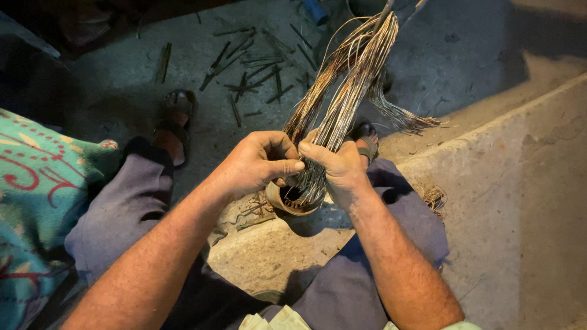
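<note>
A bundle of thin cane strips (348,79) rose from a small woven base (293,198) between the knees. The left hand (257,162) and right hand (336,168) were both closed around it. Cut sticks (244,61) littered the floor beyond.

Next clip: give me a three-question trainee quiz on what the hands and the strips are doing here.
1. True or false: both hands grip the bundle of thin strips.
2. What lies scattered on the ground beyond the sandalled feet? A) coins B) short dark sticks C) leaves
3. Fill in: below the hands, the strips run into a small round woven ____.

Key:
1. True: the left hand and right hand both close on it, thumbs nearly meeting.
2. B: short dark sticks on the ground.
3. base, ring-shaped, held between the knees over the stone block.
</note>
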A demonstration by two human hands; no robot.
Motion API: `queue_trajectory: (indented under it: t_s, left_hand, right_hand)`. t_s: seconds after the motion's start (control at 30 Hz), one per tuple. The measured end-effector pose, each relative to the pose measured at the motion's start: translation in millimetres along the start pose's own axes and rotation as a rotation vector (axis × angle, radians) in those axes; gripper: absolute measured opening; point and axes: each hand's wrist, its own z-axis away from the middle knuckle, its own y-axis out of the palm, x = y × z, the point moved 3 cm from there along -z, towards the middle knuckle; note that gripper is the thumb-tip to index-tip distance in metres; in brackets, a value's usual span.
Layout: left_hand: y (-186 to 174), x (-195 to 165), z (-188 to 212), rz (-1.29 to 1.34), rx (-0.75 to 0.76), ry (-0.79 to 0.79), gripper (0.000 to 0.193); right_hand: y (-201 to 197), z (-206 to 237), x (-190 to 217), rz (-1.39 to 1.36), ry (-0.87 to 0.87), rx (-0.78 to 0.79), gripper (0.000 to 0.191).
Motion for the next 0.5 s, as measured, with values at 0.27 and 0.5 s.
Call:
queue_trajectory:
  t_s: [0.27, 0.5]
  left_hand:
    - [-14, 5, -2, -0.355, -0.124, 0.149, 0.014]
    - [-25, -9, -14, -0.198, -0.296, 0.339, 0.031]
  right_hand:
    - [-6, -4, -7, 0.089, 0.034, 0.015, 0.021]
    - [0, -6, -9, 0.175, -0.043, 0.097, 0.02]
